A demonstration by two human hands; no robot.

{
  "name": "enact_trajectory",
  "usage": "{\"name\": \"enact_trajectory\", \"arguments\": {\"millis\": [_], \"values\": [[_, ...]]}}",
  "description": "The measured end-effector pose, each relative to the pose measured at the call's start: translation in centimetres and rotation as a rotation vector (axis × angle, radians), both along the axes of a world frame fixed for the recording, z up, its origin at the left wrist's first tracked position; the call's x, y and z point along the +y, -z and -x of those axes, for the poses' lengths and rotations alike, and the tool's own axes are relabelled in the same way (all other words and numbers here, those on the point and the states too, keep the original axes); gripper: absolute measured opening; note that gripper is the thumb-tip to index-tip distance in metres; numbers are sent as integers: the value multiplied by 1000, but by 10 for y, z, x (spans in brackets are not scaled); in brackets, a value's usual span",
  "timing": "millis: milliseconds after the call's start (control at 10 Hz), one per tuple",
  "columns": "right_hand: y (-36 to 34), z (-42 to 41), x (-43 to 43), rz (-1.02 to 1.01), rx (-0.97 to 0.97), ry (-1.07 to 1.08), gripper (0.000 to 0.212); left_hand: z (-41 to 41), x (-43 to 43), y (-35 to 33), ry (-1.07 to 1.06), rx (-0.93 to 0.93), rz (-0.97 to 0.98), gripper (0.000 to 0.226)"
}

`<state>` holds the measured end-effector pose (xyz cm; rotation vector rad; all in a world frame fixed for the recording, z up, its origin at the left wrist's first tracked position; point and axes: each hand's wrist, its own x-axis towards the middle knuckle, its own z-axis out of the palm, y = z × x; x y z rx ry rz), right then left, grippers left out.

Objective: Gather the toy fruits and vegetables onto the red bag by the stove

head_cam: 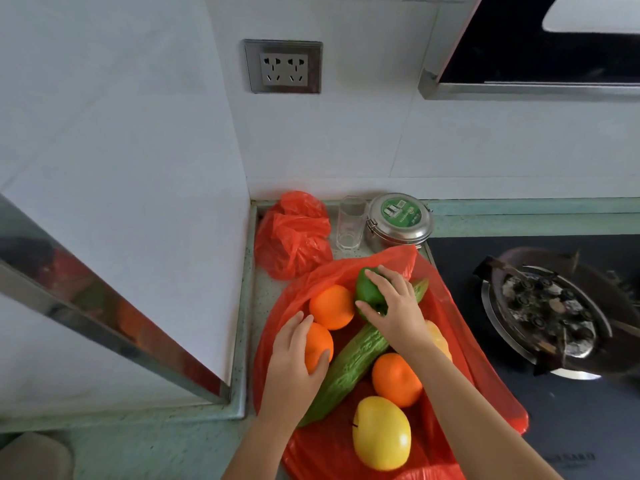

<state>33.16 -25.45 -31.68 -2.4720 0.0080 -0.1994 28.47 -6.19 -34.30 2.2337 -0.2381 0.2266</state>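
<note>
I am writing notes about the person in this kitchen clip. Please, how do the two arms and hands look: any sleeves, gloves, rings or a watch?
Both forearms are bare as far as the frame shows, with no sleeve edge in view. The left hand and the right hand wear no gloves. No ring, watch or bracelet shows on either. The fingernails look short and unpainted.

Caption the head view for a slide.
Left hand grips an orange, right hand a green pepper, over the red bag.
</note>
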Motion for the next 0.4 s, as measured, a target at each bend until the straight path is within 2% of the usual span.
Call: {"name": "enact_trajectory", "arguments": {"millis": [200,400], "values": [[2,1,4,83,6,4,64,0,-3,-4,34,-45,-82,51],[-9,8,1,91,-63,32,61,1,-4,-6,37,-139,-104,47]]}}
